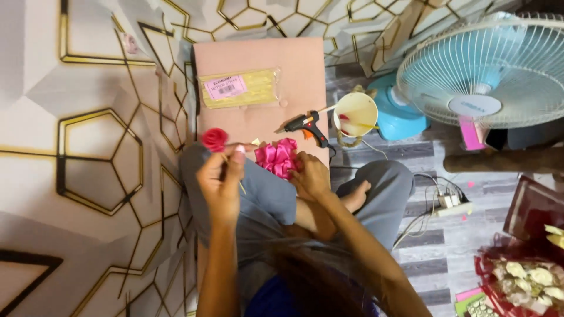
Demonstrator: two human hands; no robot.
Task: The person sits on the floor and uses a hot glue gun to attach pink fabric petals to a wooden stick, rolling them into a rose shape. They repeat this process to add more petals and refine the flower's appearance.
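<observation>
Glue gun (307, 125), cup (355, 114), fan (490, 70) beyond pink ribbons (279, 157)

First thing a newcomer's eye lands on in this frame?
Probably the bright pink pile of satin ribbon pieces at centre, touched by the right hand, and the red ribbon rose on a thin stick held up by the left hand. Next, the big pale blue electric fan at upper right, beside a black and orange glue gun on the pink board.
</observation>
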